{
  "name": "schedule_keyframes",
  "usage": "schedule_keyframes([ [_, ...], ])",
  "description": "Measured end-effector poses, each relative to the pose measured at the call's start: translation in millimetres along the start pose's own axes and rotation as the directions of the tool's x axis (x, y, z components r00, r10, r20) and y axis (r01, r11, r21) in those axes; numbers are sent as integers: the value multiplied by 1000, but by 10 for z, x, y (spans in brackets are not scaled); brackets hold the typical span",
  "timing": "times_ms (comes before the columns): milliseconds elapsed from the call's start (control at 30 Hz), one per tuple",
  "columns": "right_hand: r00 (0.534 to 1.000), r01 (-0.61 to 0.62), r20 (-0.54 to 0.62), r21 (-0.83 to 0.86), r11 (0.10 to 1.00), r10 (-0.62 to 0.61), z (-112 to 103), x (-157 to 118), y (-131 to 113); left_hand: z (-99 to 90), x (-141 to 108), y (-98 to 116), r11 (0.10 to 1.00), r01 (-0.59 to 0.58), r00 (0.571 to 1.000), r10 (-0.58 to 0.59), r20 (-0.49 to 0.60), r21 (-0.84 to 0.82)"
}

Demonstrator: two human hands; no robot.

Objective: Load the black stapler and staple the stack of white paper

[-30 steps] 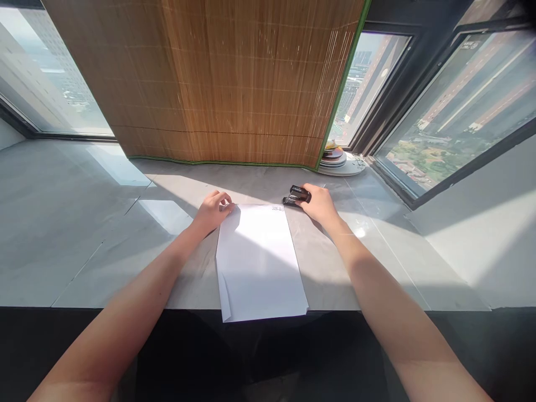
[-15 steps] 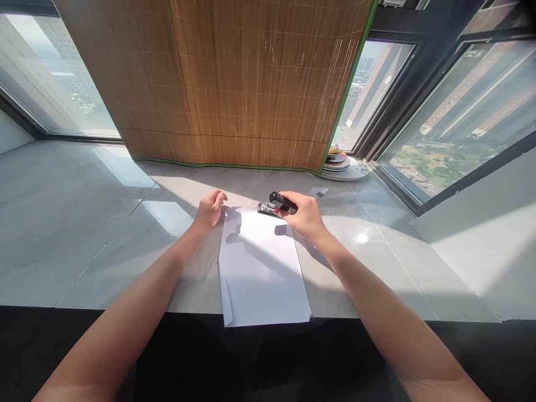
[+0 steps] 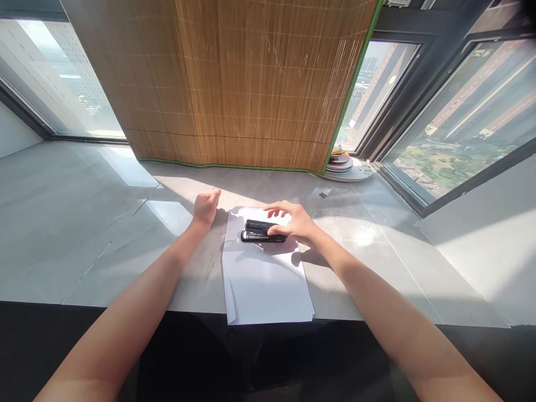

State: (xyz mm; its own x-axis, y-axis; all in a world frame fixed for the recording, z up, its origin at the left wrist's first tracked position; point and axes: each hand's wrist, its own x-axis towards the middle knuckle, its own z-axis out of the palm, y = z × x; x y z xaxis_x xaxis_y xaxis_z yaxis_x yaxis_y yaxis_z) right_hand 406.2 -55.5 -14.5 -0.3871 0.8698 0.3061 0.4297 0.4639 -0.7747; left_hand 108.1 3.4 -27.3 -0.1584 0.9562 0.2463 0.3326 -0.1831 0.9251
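A black stapler [image 3: 263, 231] lies sideways on the upper part of the white paper sheets [image 3: 268, 285], its top arm raised a little from its base. My right hand [image 3: 292, 220] is over the stapler's right end, fingers apart, the thumb at its near side and the other fingers beyond it. Left of the paper's top corner, my left hand [image 3: 206, 209] rests closed on the ledge; whether anything is inside the fingers is hidden. The paper's lower left corner is folded up slightly.
A bamboo blind [image 3: 243, 84] with green edging hangs behind the pale ledge [image 3: 104, 223]. Stacked plates [image 3: 345, 167] stand at the back right by the window. Small dark staple strips [image 3: 322, 194] lie right of the paper. The ledge's front edge is dark below.
The stapler has come down from the paper's top edge onto the sheets. My right hand has loosened from its grip around it, fingers now spread. My left hand has shifted slightly left.
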Motion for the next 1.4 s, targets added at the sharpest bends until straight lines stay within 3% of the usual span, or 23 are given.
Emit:
schedule_keyframes([
  [67,968,-179,-167,50,983,185,-160,37,237,-31,9,-4,995,22,1000,-20,14,-96],
  [133,890,-319,-313,94,943,332,-281,74,468,-53,13,-1,987,24,998,-15,57,-157],
  [233,822,-373,-373,219,902,430,-347,114,681,-64,7,12,987,11,996,3,84,-162],
  [300,836,-364,-351,220,905,422,-328,121,715,-63,2,18,993,9,997,0,73,-116],
  [467,905,-295,-307,42,955,293,-243,92,636,-63,8,17,996,64,996,-59,74,-66],
  [733,975,-160,-137,128,979,177,-185,42,311,-88,9,61,974,119,985,-92,144,-193],
  [833,1000,-3,27,249,968,-4,-95,5,77,-100,31,36,968,126,983,-93,156,-219],
  [933,959,92,243,205,974,-142,65,-21,-95,-101,50,9,965,134,983,-101,151,-227],
  [1000,943,100,304,117,988,-131,167,-25,-138,-97,51,10,968,132,984,-103,145,-215],
  [1167,958,109,264,37,993,-114,242,-17,-132,-87,20,59,976,121,984,-93,153,-183],
  [1300,953,94,287,28,995,-98,89,-61,-120,-85,14,55,975,118,983,-88,159,-190],
  [1400,957,6,291,6,1000,-7,-189,-202,-3,-80,25,28,977,109,984,-80,158,-184],
])
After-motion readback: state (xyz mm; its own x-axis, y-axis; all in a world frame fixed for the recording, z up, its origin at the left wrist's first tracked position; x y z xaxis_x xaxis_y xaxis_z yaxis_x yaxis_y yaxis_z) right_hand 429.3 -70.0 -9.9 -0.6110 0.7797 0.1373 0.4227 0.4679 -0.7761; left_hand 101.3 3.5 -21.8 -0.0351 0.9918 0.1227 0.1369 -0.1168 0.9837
